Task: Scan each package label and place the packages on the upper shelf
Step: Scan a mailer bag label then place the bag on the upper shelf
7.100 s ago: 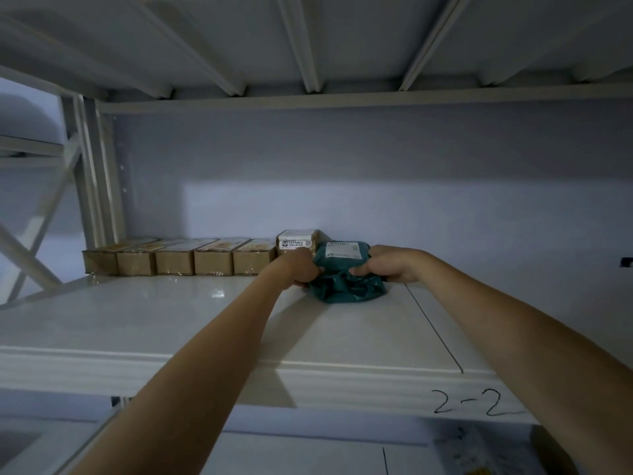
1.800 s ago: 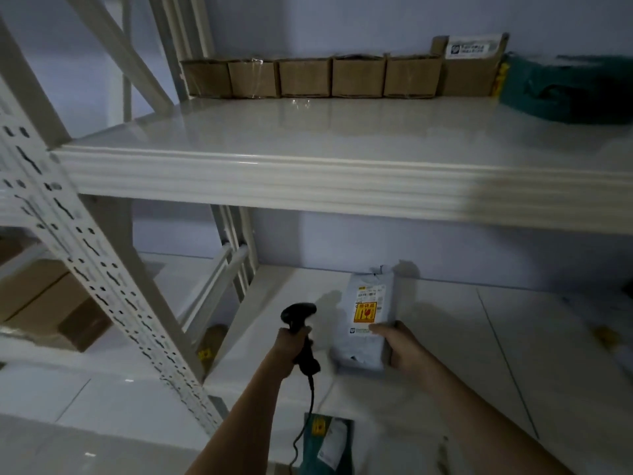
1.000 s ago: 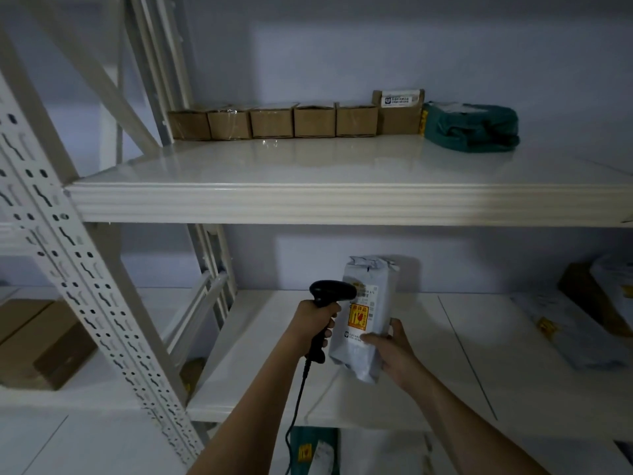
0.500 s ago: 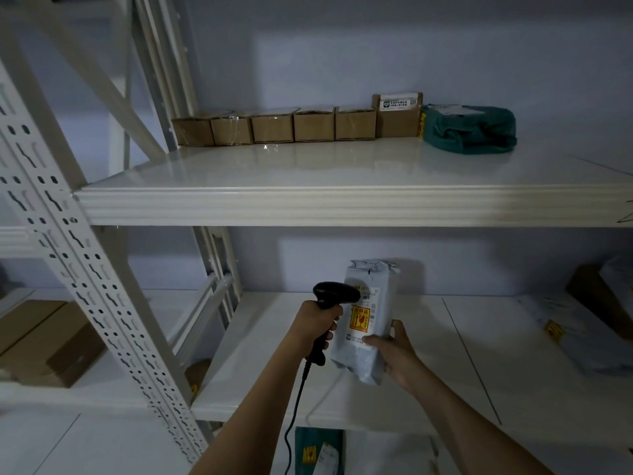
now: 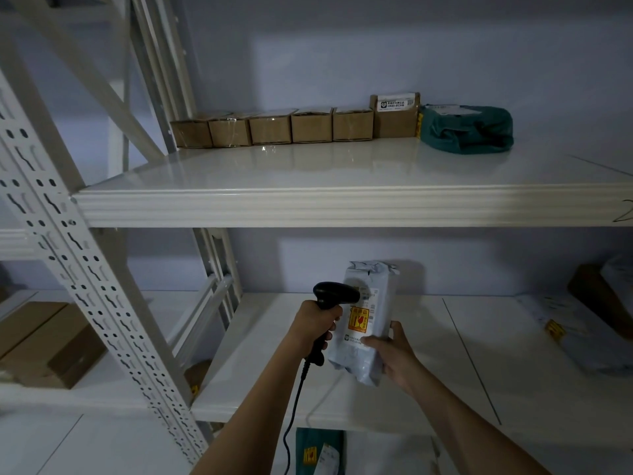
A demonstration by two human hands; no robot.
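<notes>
We log one grey poly mailer, upright above the lower shelf, its label facing us; the right hand grips its lower right edge. The left hand is wrapped round the handle of a black corded barcode scanner, head touching the label. On the upper shelf: six cardboard boxes, one teal mailer.

Scene dim with a bluish cast. A faint glare spot sits on the upper shelf, shadows lie beneath its front edge, and wide-angle distortion bends the perforated upright.
</notes>
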